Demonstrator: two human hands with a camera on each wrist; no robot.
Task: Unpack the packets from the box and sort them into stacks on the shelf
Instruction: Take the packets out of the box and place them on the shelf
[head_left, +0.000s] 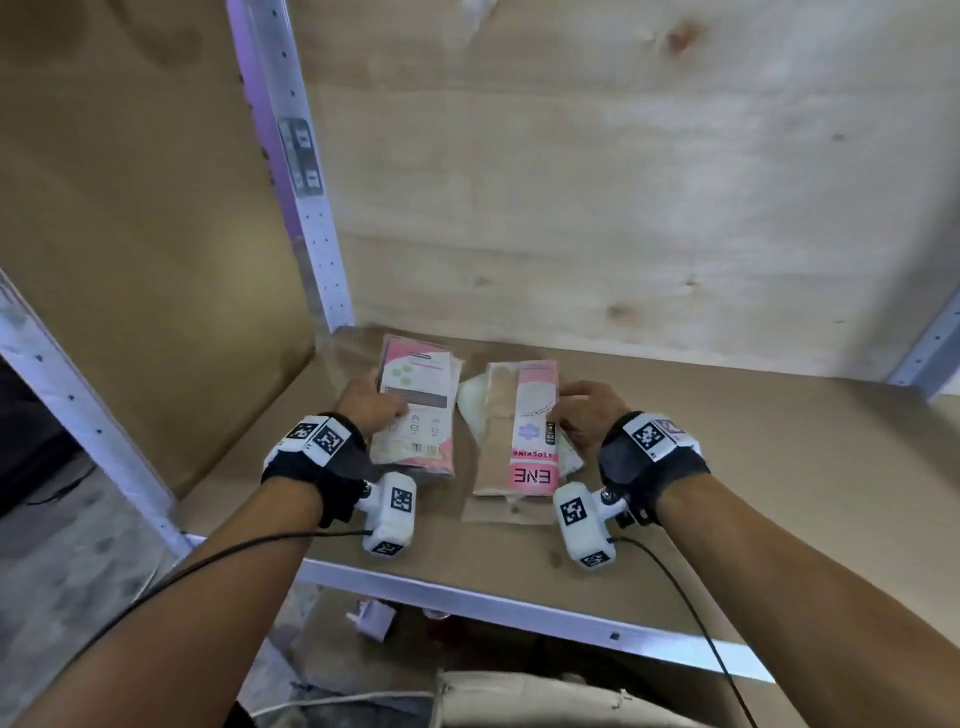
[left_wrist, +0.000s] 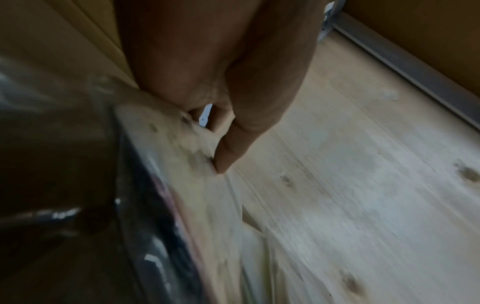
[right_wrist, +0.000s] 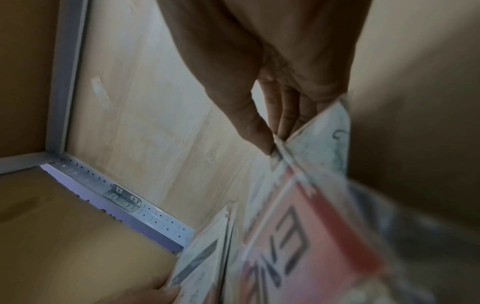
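Two stacks of clear-wrapped packets lie side by side on the brown shelf board (head_left: 737, 467). The left stack (head_left: 418, 415) shows a white and pink card with a barcode. My left hand (head_left: 374, 404) holds its left edge, thumb lying on top; in the left wrist view a fingertip (left_wrist: 224, 162) presses the blurred packet (left_wrist: 182, 185). The right stack (head_left: 524, 436) has a beige and pink packet on top, printed "STOCKING". My right hand (head_left: 582, 410) pinches that packet's right edge (right_wrist: 319, 236), thumb (right_wrist: 267, 144) on top and fingers behind. The box is not in view.
A plywood back wall (head_left: 623, 208) closes the shelf behind the stacks. A perforated metal upright (head_left: 311, 218) and a cardboard side panel (head_left: 130, 234) stand on the left. The shelf's metal front rail (head_left: 519, 610) runs below my wrists. Bare board extends to the right.
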